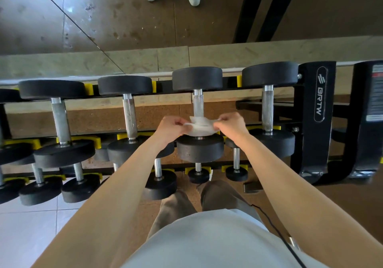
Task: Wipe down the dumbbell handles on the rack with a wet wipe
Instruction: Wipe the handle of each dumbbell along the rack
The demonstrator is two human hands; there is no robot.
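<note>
My left hand (172,126), fingers curled, pinches one end of the crumpled white wet wipe (202,127). The wipe sits on the near end of the knurled silver dumbbell handle (198,106), on the top tier. My right hand (230,124) pinches the other end. The black steel rack upright (317,93) is at far right.

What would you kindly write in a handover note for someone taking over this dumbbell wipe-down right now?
Left hand pinches the left edge of the wet wipe; right hand pinches its right edge.
The wipe sits at the near end of the handle of the second dumbbell from the right, on the upper tier of the rack.
Done: cannot tell which handles are already wiped.
Left: wipe along this handle, then the others.
</note>
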